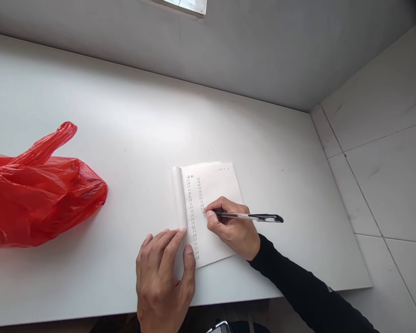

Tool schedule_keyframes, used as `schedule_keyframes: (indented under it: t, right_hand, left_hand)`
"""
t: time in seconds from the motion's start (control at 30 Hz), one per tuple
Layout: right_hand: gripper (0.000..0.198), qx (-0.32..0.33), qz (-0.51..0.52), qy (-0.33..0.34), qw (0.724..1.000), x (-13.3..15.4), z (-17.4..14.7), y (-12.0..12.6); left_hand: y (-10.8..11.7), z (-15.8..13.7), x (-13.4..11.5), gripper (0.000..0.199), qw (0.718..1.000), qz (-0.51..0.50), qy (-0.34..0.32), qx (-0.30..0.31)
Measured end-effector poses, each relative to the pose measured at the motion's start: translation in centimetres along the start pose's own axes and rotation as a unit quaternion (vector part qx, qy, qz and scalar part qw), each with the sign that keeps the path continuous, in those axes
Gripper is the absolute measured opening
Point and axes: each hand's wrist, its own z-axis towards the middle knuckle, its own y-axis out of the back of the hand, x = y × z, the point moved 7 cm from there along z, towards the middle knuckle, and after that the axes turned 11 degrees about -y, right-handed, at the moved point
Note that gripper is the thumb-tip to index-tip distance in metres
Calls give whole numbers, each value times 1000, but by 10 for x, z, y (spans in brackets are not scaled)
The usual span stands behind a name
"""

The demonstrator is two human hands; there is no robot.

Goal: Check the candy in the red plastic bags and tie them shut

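a white table (125, 115) is filling most of the view, its far edge running along a grey wall (256, 51); pale tiles (384, 185) are showing at the right. a red plastic bag (38, 199) is lying at the table's left, well apart from both hands. a notebook (218, 185) is lying open near the table's front edge, its page carrying two columns of handwritten numbers (192, 211). the right hand (232, 226), in a black sleeve (298, 282), is gripping a black-and-clear pen (253, 216), fingers closed around it near the tip; that tip is pointing at the lowest number of the second, shorter column. the left hand (162, 277) is lying open, fingers loosely curved and thumb standing apart; its index finger and thumb are resting at the notebook's left side.
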Motion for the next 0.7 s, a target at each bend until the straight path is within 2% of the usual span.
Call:
schedule_keyframes:
  t: [0.7]
  right_hand:
    - [9, -5, -12, -1, 1000, 1, 0, 0]
  left_hand:
    - [0, -1, -1, 40, 1000, 6, -9, -1]
